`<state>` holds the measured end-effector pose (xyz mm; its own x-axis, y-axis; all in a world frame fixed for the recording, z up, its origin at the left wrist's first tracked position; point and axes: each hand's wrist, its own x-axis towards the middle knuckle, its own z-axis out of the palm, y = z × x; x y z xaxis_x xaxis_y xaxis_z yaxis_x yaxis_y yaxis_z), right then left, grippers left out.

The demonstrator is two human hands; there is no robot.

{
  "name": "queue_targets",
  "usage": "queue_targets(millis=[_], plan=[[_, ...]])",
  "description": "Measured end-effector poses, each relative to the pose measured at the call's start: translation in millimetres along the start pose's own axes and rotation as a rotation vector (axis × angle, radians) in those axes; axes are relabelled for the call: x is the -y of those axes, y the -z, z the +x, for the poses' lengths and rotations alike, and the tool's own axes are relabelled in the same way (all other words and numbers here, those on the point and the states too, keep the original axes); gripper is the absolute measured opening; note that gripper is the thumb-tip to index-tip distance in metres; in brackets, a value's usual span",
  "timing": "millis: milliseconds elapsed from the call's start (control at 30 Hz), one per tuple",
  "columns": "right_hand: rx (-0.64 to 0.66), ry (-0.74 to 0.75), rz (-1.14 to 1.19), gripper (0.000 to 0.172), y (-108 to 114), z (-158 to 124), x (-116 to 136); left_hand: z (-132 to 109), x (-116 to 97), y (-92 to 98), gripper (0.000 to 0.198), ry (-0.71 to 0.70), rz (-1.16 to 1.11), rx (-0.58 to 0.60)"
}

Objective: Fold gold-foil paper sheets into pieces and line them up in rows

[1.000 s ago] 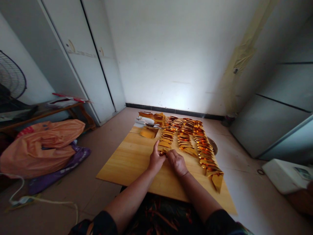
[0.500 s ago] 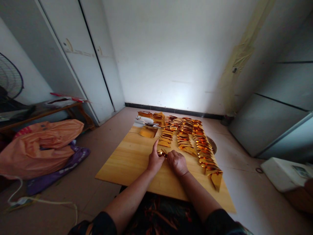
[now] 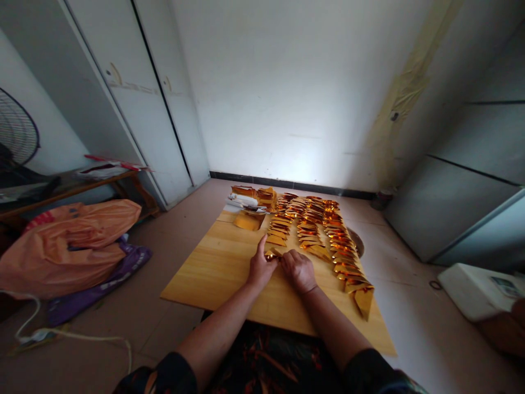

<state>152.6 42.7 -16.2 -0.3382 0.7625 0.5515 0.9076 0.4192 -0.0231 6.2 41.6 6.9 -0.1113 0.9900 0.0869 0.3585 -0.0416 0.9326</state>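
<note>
Between my hands is a piece of shiny gold foil paper point(image 3: 272, 254), partly hidden by my fingers. My left hand point(image 3: 261, 269) grips its left side, with one finger raised. Curled over the right end of the same paper is my right hand point(image 3: 300, 270), its fingers closed. Both hands are just above the wooden board point(image 3: 205, 268). Beyond them stand rows of folded gold paper pieces point(image 3: 308, 232), with a longer row point(image 3: 342, 249) along the right edge. A flat stack of gold sheets point(image 3: 248, 220) lies at the back left.
Behind the stack are a white packet point(image 3: 243, 201) and more gold paper point(image 3: 266, 198). Orange cloth point(image 3: 82, 241) and a purple bag point(image 3: 98, 282) lie on the floor at left, near a white cable point(image 3: 90, 339). A white box point(image 3: 478, 290) sits at right. A round container point(image 3: 356, 242) shows past the board.
My hands keep nearly the same place and hold on the gold paper. Only slight finger movement and a small camera shift show.
</note>
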Motion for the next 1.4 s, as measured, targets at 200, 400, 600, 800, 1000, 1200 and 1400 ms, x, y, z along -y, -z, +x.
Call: queue_targets(millis=[200,400,600,800,1000,1200,1400], plan=[[-0.153,0.031,-0.026,0.025,0.9,0.1,-0.3,0.8,11.4,-3.1,0.09,-0.025,-0.199,0.037],[-0.138,0.011,-0.036,0.023,3.9,0.7,-1.0,2.7,20.1,-0.3,0.082,-0.068,-0.263,0.024],[-0.145,-0.001,-0.007,0.024,7.0,2.4,-1.4,7.3,16.9,-5.1,0.078,-0.014,-0.38,-0.003],[-0.151,-0.09,0.144,0.019,19.2,1.2,-6.4,13.8,9.7,-12.6,0.089,0.093,-0.579,0.004],[-0.147,-0.116,0.155,0.02,29.1,0.7,-15.4,14.4,4.1,-21.0,0.09,0.095,-0.679,0.011],[-0.137,-0.116,0.062,0.023,37.1,4.0,-23.8,14.5,-4.4,-30.9,0.092,0.085,-0.752,0.041],[-0.129,0.008,-0.085,0.024,47.2,6.4,-38.7,16.5,-11.6,-44.2,0.093,0.092,-0.712,0.063]])
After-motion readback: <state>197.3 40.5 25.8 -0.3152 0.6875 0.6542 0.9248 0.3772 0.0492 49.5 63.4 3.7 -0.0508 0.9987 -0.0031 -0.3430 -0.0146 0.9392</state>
